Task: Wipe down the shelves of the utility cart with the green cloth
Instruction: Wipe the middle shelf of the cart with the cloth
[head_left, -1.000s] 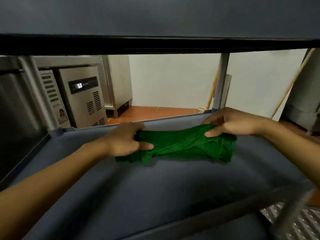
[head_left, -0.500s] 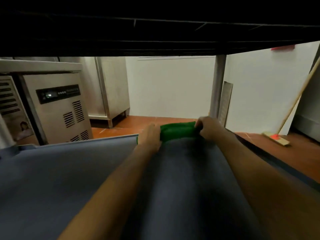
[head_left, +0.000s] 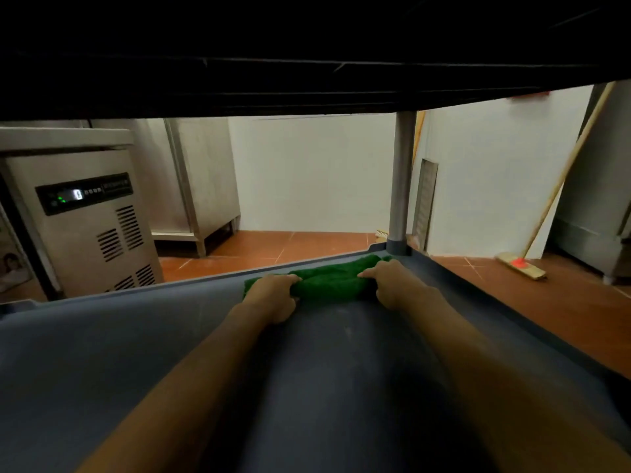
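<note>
Both hands, left and right, are closed on the bunched green cloth at the far edge of the cart's grey shelf, which seems partly wiped, other shelves probably left.

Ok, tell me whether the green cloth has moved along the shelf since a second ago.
Yes. The green cloth has gone from mid-shelf to the far edge, and now lies against the rim beside the cart's metal post, held by both hands.
</note>
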A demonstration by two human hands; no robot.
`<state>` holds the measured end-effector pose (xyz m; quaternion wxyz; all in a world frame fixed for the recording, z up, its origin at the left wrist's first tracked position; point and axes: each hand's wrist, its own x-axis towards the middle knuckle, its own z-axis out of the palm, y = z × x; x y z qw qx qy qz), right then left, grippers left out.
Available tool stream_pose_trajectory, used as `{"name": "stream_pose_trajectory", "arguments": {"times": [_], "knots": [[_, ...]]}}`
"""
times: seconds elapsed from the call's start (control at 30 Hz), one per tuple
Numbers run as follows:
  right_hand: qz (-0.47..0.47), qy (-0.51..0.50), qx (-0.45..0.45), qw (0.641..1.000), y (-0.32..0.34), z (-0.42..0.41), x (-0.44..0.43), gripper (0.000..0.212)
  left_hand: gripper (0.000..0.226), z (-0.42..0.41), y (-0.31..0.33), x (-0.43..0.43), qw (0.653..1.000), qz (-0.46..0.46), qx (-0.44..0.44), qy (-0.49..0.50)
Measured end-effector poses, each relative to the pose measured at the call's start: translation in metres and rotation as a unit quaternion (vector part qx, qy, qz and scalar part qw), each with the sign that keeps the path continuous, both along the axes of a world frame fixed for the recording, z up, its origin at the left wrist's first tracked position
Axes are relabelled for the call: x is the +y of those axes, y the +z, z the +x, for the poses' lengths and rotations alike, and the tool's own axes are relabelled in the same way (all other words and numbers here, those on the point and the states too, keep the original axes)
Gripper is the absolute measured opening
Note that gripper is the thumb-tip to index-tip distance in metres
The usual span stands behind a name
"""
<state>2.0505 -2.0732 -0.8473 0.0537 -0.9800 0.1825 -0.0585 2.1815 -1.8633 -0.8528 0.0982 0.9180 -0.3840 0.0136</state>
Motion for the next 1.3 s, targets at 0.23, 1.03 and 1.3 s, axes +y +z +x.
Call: {"name": "stream_pose_trajectory", "arguments": {"times": [0.23, 1.03, 1.3], "knots": [[0.011, 0.009, -0.028, 0.999, 0.002, -0.034, 0.023, 0.056, 0.042, -0.029, 0.007, 0.022, 0.999, 0.008, 0.018, -0.026], [-0.009, 0.038, 0.009, 0.999, 0.0, -0.165, 0.105, 0.057, 0.044, -0.137, -0.001, 0.117, 0.999, 0.018, 0.014, -0.045], [0.041, 0.087, 0.01, 0.995, 0.011, -0.216, 0.126, 0.045, 0.046, -0.178, 0.011, 0.165, 0.993, 0.031, 0.063, -0.095]]}}
